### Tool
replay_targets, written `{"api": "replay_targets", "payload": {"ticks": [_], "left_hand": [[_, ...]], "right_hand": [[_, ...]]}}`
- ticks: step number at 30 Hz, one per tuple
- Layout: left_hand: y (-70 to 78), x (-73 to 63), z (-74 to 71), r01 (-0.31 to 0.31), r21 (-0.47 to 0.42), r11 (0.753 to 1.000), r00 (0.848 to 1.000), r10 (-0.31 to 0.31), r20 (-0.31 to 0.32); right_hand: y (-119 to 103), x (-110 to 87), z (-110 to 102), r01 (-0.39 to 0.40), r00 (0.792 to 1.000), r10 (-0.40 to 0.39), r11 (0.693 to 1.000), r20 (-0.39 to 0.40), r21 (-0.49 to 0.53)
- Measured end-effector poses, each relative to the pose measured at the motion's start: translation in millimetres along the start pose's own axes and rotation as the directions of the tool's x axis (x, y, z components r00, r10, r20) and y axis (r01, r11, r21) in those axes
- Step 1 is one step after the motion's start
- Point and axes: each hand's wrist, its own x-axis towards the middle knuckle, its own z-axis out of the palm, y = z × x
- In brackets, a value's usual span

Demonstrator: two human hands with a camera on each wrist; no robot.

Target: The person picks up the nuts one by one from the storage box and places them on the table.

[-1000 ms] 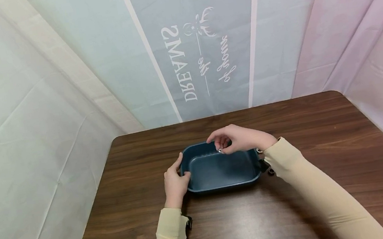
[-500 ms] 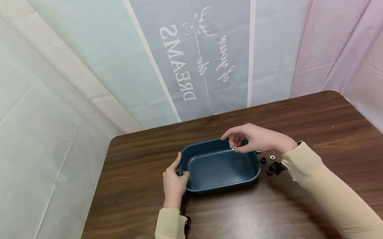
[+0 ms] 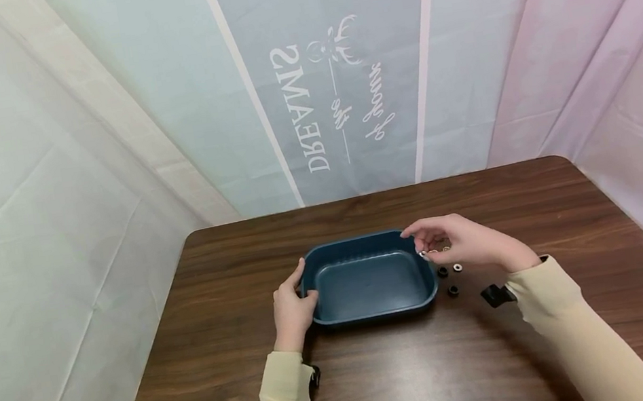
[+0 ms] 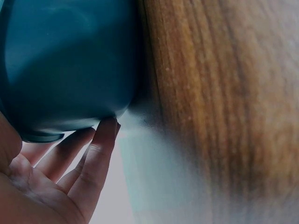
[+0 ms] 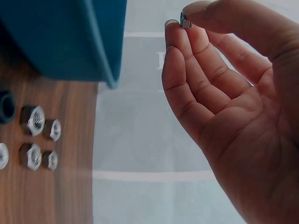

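My left hand (image 3: 294, 310) grips the left end of a dark blue rectangular tray (image 3: 375, 316), thumb over the rim and fingers along the outside. The left wrist view shows those fingers (image 4: 96, 163) against the tray's outer wall. Over the tray's right end, my right hand (image 3: 472, 242) pinches a small silver hex nut (image 5: 187, 23) between thumb and fingertips. Several more silver hex nuts (image 5: 32, 121) of differing size lie on the table beside the tray, below this hand in the head view, which partly hides them.
Close to the tray's right side lie a black ring-shaped piece (image 3: 453, 291), another black ring (image 3: 442, 272) and a pale washer-like ring (image 3: 457, 268). The brown wooden table (image 3: 579, 233) ends at a hanging printed cloth (image 3: 347, 121) behind.
My right hand has moved right, from above the tray's middle to its right end, still pinching the nut. The small rings beside the tray came into sight. My left hand stays put.
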Motion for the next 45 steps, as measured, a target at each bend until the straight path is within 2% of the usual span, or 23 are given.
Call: {"api": "replay_targets", "payload": {"ticks": [12,15,22,26,34,45], "left_hand": [[1.5,1.4,-1.4,0.010,0.009,1.000,1.000,-0.010,0.004],[2.1,1.1,-2.2,0.011,0.011,1.000,1.000,-0.011,0.004],[2.7,1.7,-2.4,0.013,0.021,1.000,1.000,-0.014,0.008],[2.1,2.5,-2.5,0.006,0.026,1.000,1.000,-0.006,0.004],[1.8,3.3,-1.5,-0.004,0.026,1.000,1.000,0.004,0.001],[0.9,0.3,-0.4,0.013,0.017,1.000,1.000,-0.013,0.005]], "right_hand": [[19.5,-27.5,0.9,0.019,0.997,-0.021,1.000,-0.071,-0.023],[24.2,-33.5,0.9,0.003,0.995,-0.006,1.000,-0.098,-0.027],[35.2,-47.5,0.0,0.012,0.990,-0.021,0.997,-0.141,-0.071],[42.8,-53.5,-0.5,0.023,0.989,-0.034,0.997,-0.144,-0.073],[53.8,-63.3,2.1,-0.040,0.993,0.033,0.997,-0.117,-0.063],[71.4,-75.5,16.1,-0.040,0.995,0.035,0.998,-0.093,-0.052]]}}
